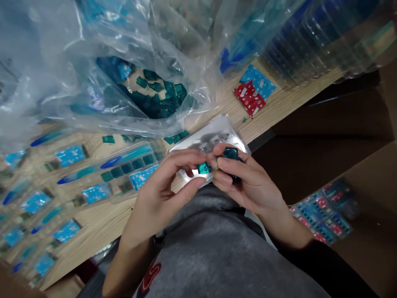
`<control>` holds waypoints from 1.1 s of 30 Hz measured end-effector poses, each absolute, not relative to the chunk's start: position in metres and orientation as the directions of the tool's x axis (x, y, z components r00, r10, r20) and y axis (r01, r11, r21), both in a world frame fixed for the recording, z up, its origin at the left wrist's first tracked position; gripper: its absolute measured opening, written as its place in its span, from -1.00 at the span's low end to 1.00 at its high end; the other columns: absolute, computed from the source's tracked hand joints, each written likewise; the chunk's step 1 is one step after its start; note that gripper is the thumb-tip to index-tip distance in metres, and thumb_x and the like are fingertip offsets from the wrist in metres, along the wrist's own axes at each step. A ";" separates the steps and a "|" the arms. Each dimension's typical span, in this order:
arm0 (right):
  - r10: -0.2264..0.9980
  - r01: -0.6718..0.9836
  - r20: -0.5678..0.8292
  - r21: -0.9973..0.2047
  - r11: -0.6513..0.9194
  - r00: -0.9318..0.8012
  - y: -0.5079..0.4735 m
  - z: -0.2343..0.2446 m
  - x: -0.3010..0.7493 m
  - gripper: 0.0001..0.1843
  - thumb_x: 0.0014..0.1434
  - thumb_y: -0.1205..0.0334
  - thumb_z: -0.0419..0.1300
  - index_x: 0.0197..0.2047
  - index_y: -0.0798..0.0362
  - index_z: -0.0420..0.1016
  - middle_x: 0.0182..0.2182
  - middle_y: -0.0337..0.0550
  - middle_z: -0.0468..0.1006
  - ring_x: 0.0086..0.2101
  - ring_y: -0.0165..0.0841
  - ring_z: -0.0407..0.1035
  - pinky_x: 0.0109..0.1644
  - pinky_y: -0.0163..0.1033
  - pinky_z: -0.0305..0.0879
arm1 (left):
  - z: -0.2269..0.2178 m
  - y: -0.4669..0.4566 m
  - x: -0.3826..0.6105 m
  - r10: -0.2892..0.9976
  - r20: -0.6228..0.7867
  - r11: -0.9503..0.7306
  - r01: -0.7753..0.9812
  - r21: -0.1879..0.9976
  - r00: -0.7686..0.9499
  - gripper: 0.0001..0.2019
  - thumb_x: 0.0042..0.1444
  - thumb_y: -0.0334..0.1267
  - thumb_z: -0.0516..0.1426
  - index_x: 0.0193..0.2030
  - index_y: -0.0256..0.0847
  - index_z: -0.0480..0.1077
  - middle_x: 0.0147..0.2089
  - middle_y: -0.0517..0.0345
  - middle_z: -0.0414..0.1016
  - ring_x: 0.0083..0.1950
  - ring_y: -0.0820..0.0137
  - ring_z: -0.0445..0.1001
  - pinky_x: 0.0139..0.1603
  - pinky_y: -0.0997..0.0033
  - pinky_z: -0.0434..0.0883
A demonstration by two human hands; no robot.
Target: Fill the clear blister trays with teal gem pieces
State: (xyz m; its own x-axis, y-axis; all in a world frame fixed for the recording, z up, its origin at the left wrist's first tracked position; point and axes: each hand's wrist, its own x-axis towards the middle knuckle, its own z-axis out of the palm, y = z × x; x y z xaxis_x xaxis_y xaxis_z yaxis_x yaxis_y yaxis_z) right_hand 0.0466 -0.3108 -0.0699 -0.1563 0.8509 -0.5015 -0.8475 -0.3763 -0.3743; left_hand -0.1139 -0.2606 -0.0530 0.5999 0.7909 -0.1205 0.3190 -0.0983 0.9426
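Observation:
My left hand (169,182) is curled with its fingertips at a small translucent teal square piece (204,168), which lies between my two hands. My right hand (248,178) is closed around more dark teal pieces (231,154); how many is hidden by its fingers. The fingertips of both hands meet near the small piece. Just under and behind them, a clear plastic blister tray (198,142) with moulded hollows rests at the table's edge.
A big clear bag (198,89) of loose teal pieces lies open behind the tray. Filled trays (125,169) with blue packets cover the left. Red (249,98) and blue packets (259,78) lie right, near stacked clear trays (305,41). Packed sets (322,213) sit in a carton below.

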 end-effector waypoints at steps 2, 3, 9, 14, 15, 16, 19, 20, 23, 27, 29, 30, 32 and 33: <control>0.842 -0.876 -0.496 -0.287 -0.388 -0.211 -0.310 -0.068 0.049 -0.84 0.00 0.29 0.35 -0.30 0.02 0.49 -0.51 -0.37 0.33 -0.59 -0.64 0.07 -0.58 -0.50 0.00 | -0.052 -0.256 -0.115 0.761 -0.126 -0.081 0.286 0.955 0.637 -0.76 0.25 -0.21 0.19 0.05 0.04 0.43 -0.02 0.11 0.52 -0.07 0.34 0.52 -0.13 0.30 0.56; 0.838 -0.886 -0.494 -0.250 -0.391 -0.231 -0.310 -0.067 0.050 -0.84 0.00 0.31 0.35 -0.30 0.01 0.49 -0.50 -0.37 0.35 -0.59 -0.64 0.07 -0.58 -0.51 0.00 | -0.052 -0.254 -0.116 0.752 -0.128 -0.069 0.270 0.960 0.646 -0.77 0.24 -0.20 0.19 0.04 0.03 0.44 -0.04 0.11 0.52 -0.10 0.36 0.52 -0.14 0.32 0.56; 0.823 -0.895 -0.499 -0.184 -0.407 -0.271 -0.307 -0.066 0.052 -0.83 -0.02 0.32 0.35 -0.34 0.00 0.45 -0.51 -0.40 0.28 -0.61 -0.64 0.05 -0.61 -0.52 -0.01 | -0.051 -0.252 -0.114 0.745 -0.140 -0.036 0.249 0.968 0.652 -0.90 0.24 -0.15 0.20 -0.23 -0.09 0.42 -0.19 0.11 0.50 -0.09 0.37 0.53 -0.06 0.34 0.56; 0.864 -0.854 -0.468 -0.357 -0.378 -0.187 -0.310 -0.069 0.050 -0.87 0.05 0.25 0.34 -0.31 -0.01 0.47 -0.55 -0.39 0.24 -0.61 -0.61 0.05 -0.61 -0.48 -0.03 | -0.049 -0.258 -0.111 0.741 -0.146 0.014 0.203 0.979 0.656 -0.88 0.24 -0.13 0.19 -0.17 -0.06 0.37 -0.21 0.15 0.45 -0.15 0.42 0.52 -0.11 0.41 0.56; 0.876 -0.819 -0.466 -0.452 -0.354 -0.122 -0.312 -0.069 0.050 -0.90 0.09 0.22 0.32 -0.29 -0.02 0.50 -0.56 -0.39 0.25 -0.60 -0.59 0.07 -0.59 -0.46 0.02 | -0.049 -0.259 -0.111 0.757 -0.146 0.003 0.220 0.976 0.637 -0.88 0.24 -0.16 0.19 -0.14 -0.05 0.37 -0.21 0.16 0.44 -0.15 0.43 0.51 -0.10 0.43 0.56; 0.887 -0.755 -0.461 -0.568 -0.328 -0.038 -0.314 -0.068 0.050 -0.92 0.14 0.20 0.31 -0.27 -0.04 0.53 -0.56 -0.37 0.27 -0.58 -0.56 0.11 -0.55 -0.43 0.09 | -0.048 -0.259 -0.111 0.775 -0.140 -0.018 0.243 0.970 0.616 -0.88 0.24 -0.19 0.20 -0.12 -0.05 0.38 -0.19 0.16 0.42 -0.15 0.45 0.50 -0.09 0.45 0.55; 0.922 -0.350 -0.332 -0.903 -0.250 0.197 -0.321 -0.064 0.052 -0.93 0.19 0.19 0.30 -0.23 -0.09 0.60 -0.42 -0.28 0.46 -0.39 -0.44 0.35 -0.28 -0.28 0.36 | -0.046 -0.261 -0.113 0.815 -0.086 -0.092 0.273 0.958 0.574 -0.86 0.21 -0.29 0.21 -0.10 -0.06 0.40 -0.12 0.14 0.39 -0.04 0.42 0.48 0.01 0.42 0.52; 0.940 -0.186 -0.257 -0.958 -0.217 0.225 -0.323 -0.063 0.053 -0.92 0.18 0.21 0.32 -0.21 -0.10 0.61 -0.34 -0.25 0.51 -0.31 -0.40 0.40 -0.18 -0.23 0.40 | -0.045 -0.261 -0.114 0.813 -0.076 -0.103 0.272 0.957 0.577 -0.84 0.21 -0.32 0.21 -0.08 -0.05 0.41 -0.09 0.13 0.40 0.01 0.40 0.47 0.05 0.39 0.51; 0.980 0.160 -0.016 -0.986 -0.048 0.197 -0.326 -0.062 0.055 -0.87 0.21 0.26 0.29 -0.15 -0.11 0.60 -0.21 -0.20 0.56 -0.21 -0.36 0.45 -0.08 -0.18 0.43 | -0.042 -0.263 -0.117 0.793 -0.089 -0.117 0.294 0.949 0.603 -0.77 0.22 -0.36 0.20 -0.01 -0.01 0.41 -0.03 0.14 0.45 0.07 0.38 0.45 0.10 0.36 0.48; 0.977 0.336 0.184 -0.931 0.139 0.106 -0.329 -0.068 0.055 -0.84 0.28 0.33 0.18 -0.10 -0.06 0.53 -0.20 -0.14 0.54 -0.25 -0.36 0.44 -0.17 -0.21 0.43 | -0.039 -0.268 -0.121 0.785 -0.094 -0.173 0.363 0.916 0.612 -0.76 0.24 -0.35 0.20 0.01 0.00 0.41 -0.10 0.19 0.50 -0.04 0.42 0.48 0.01 0.39 0.47; 0.979 0.380 0.201 -0.908 0.177 0.025 -0.330 -0.073 0.055 -0.84 0.28 0.35 0.15 -0.11 -0.04 0.49 -0.20 -0.14 0.53 -0.24 -0.36 0.44 -0.19 -0.22 0.42 | -0.039 -0.271 -0.123 0.765 -0.111 -0.185 0.381 0.906 0.634 -0.77 0.24 -0.34 0.20 0.01 -0.01 0.41 -0.11 0.19 0.51 -0.04 0.41 0.49 0.00 0.38 0.48; 0.979 0.406 0.206 -0.894 0.191 -0.007 -0.330 -0.076 0.056 -0.85 0.28 0.35 0.14 -0.12 -0.03 0.47 -0.20 -0.14 0.52 -0.23 -0.35 0.43 -0.20 -0.23 0.42 | -0.039 -0.273 -0.125 0.754 -0.124 -0.184 0.388 0.903 0.645 -0.78 0.24 -0.33 0.20 0.00 -0.02 0.41 -0.11 0.19 0.51 -0.05 0.40 0.49 -0.01 0.38 0.48; 0.975 0.482 0.224 -0.854 0.195 0.003 -0.330 -0.081 0.060 -0.85 0.26 0.38 0.13 -0.15 -0.03 0.45 -0.22 -0.14 0.51 -0.21 -0.33 0.44 -0.19 -0.22 0.41 | -0.040 -0.276 -0.126 0.740 -0.145 -0.180 0.402 0.898 0.657 -0.83 0.24 -0.30 0.20 -0.04 -0.03 0.41 -0.14 0.19 0.52 -0.08 0.40 0.51 -0.04 0.38 0.50; 0.970 0.524 0.238 -0.834 0.175 0.055 -0.329 -0.083 0.063 -0.84 0.25 0.39 0.13 -0.16 -0.04 0.45 -0.22 -0.14 0.51 -0.20 -0.32 0.44 -0.16 -0.20 0.41 | -0.042 -0.277 -0.127 0.739 -0.157 -0.179 0.415 0.892 0.655 -0.85 0.25 -0.28 0.19 -0.06 -0.03 0.41 -0.16 0.20 0.51 -0.10 0.39 0.51 -0.07 0.38 0.51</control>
State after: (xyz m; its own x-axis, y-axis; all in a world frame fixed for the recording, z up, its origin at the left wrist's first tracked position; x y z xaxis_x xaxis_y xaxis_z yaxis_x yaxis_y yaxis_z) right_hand 0.0632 -0.3291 -0.0834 0.0552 0.9697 0.2380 0.5237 0.1748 -0.8338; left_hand -0.1268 -0.2767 -0.0416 0.6550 0.7391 -0.1570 0.4154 -0.1787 0.8919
